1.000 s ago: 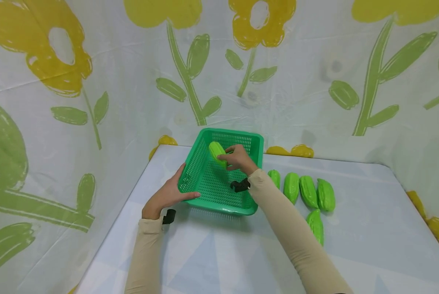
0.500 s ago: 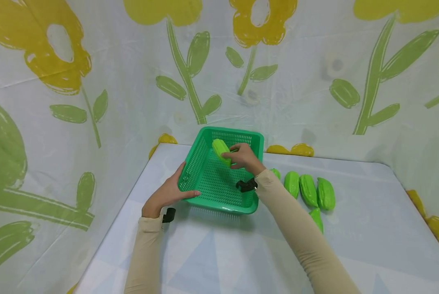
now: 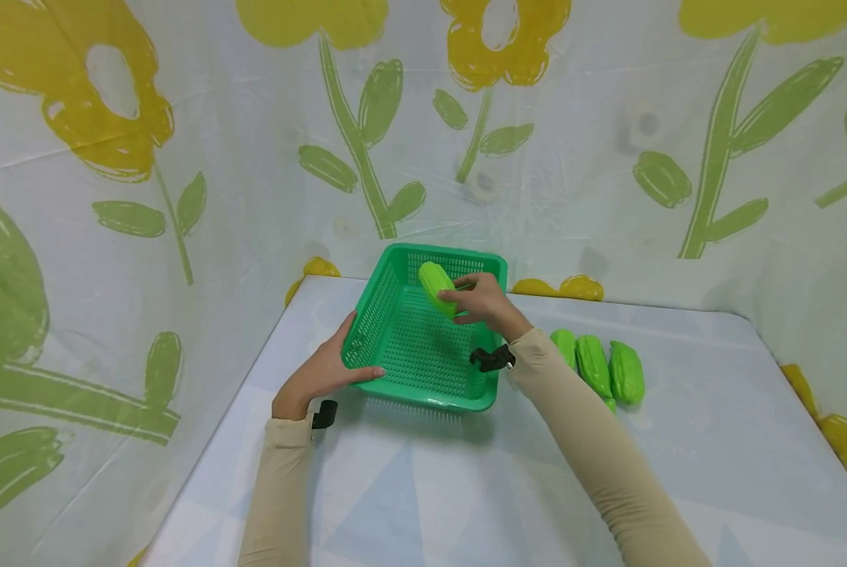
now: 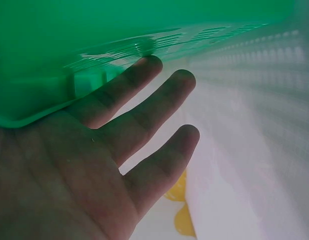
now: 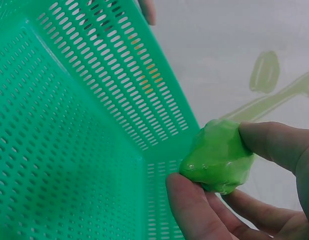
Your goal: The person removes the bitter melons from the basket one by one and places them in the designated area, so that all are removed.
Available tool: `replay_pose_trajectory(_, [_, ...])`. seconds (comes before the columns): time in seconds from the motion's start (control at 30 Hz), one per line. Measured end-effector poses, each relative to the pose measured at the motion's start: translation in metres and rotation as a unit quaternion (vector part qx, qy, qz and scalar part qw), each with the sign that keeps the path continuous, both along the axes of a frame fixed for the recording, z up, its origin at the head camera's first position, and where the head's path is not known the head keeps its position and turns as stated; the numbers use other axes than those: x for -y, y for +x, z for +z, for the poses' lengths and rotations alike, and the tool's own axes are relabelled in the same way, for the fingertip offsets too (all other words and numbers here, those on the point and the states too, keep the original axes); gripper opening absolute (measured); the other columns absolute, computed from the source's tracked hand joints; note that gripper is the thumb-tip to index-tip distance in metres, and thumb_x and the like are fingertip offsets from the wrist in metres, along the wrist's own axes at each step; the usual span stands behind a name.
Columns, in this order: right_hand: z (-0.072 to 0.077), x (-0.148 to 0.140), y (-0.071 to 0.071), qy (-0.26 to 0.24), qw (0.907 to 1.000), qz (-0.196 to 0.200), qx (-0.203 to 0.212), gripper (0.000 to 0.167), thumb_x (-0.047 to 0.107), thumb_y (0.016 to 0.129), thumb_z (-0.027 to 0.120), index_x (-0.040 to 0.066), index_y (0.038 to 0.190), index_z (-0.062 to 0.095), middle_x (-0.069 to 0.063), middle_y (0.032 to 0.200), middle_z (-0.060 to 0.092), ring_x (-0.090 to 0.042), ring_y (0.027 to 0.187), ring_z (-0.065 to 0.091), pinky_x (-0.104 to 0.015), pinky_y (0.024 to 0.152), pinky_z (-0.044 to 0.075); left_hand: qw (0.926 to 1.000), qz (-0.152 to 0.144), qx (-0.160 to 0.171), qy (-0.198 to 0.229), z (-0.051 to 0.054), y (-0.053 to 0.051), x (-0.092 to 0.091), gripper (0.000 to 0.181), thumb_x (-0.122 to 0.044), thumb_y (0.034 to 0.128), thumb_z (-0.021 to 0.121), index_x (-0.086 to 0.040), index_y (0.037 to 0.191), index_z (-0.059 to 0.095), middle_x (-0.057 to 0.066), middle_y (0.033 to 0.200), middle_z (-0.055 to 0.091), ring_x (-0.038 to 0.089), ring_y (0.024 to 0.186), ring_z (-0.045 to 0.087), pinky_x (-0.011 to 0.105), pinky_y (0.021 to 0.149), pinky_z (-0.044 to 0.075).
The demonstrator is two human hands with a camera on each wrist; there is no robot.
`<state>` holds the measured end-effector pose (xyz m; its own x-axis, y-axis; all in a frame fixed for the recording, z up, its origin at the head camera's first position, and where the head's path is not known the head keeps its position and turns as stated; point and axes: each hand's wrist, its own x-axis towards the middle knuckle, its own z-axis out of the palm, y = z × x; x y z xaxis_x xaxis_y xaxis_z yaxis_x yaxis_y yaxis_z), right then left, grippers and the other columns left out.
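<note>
In the head view, my right hand pinches a bright green, ridged, elongated vegetable over the far right part of a green plastic basket. The right wrist view shows thumb and fingers round the vegetable's lobed end, near the basket wall. My left hand holds the basket's near left corner, thumb over the front rim. Seen from the left wrist, its outstretched fingers lie against and below the basket's outer side. No other vegetable shows inside the basket.
Several similar green vegetables lie on the table right of the basket, partly hidden by my right sleeve. A flower-patterned cloth hangs behind and to the left. Each wrist carries a small black camera mount.
My right hand has shifted right and slightly up in the head view, the vegetable moving with it. Its forearm now covers more of the vegetables on the table. Left hand and basket stay nearly still.
</note>
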<state>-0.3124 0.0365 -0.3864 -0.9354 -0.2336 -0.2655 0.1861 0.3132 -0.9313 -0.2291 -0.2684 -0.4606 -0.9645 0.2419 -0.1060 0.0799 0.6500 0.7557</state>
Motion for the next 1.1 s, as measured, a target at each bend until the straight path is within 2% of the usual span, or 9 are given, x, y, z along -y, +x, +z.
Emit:
replay_pose_trajectory(0.1, [0.002, -0.006, 0.002, -0.004, 1.0, 0.004, -0.001, 0.065, 0.024, 0.098, 0.072, 0.0, 0.153, 0.045, -0.025, 0.152, 0.051, -0.043, 0.126, 0.063, -0.05, 0.1, 0.058, 1.0, 0.001, 0.0, 0.0, 0.0, 0.0, 0.0, 0.128, -0.062, 0.0801, 0.081, -0.027, 0.168, -0.005, 0.008, 0.176, 0.009, 0.04, 0.159, 0.023, 0.068, 0.12, 0.032])
replay_pose_trajectory(0.33, [0.001, -0.02, 0.006, 0.002, 0.9999, 0.011, -0.007, 0.067, 0.027, 0.099, 0.072, 0.0, 0.154, 0.044, -0.023, 0.152, 0.05, -0.038, 0.12, 0.064, -0.045, 0.096, 0.061, 1.0, 0.001, 0.0, 0.003, -0.001, 0.0, 0.0, 0.128, -0.062, 0.0799, 0.081, -0.03, 0.168, -0.006, 0.007, 0.176, 0.009, 0.039, 0.159, 0.024, 0.067, 0.121, 0.032])
replay_pose_trajectory(0.6, [0.0, -0.04, 0.012, -0.009, 0.9999, 0.006, -0.004, 0.067, 0.027, 0.101, 0.069, 0.001, 0.156, 0.04, -0.023, 0.153, 0.047, -0.04, 0.126, 0.06, -0.052, 0.104, 0.056, 1.0, -0.004, -0.003, 0.002, -0.002, -0.001, 0.001, 0.128, -0.061, 0.0807, 0.081, -0.028, 0.168, -0.007, 0.008, 0.176, 0.008, 0.041, 0.159, 0.023, 0.068, 0.12, 0.031])
replay_pose_trajectory(0.97, [-0.003, -0.061, 0.024, -0.004, 1.0, -0.002, -0.007, 0.068, 0.028, 0.101, 0.068, -0.001, 0.155, 0.04, -0.026, 0.155, 0.045, -0.04, 0.127, 0.056, -0.042, 0.094, 0.062, 1.0, -0.005, 0.0, 0.001, -0.001, 0.0, 0.001, 0.128, -0.062, 0.0806, 0.081, -0.027, 0.168, -0.006, 0.008, 0.176, 0.006, 0.042, 0.16, 0.019, 0.069, 0.121, 0.03])
replay_pose_trajectory(1.1, [-0.003, -0.071, 0.029, -0.008, 0.9999, -0.012, -0.009, 0.067, 0.028, 0.101, 0.068, -0.002, 0.154, 0.041, -0.026, 0.152, 0.046, -0.038, 0.12, 0.058, -0.041, 0.093, 0.062, 1.0, -0.003, 0.0, 0.001, 0.0, 0.0, 0.001, 0.129, -0.062, 0.0803, 0.081, -0.027, 0.168, -0.006, 0.008, 0.176, 0.006, 0.041, 0.16, 0.02, 0.069, 0.121, 0.03])
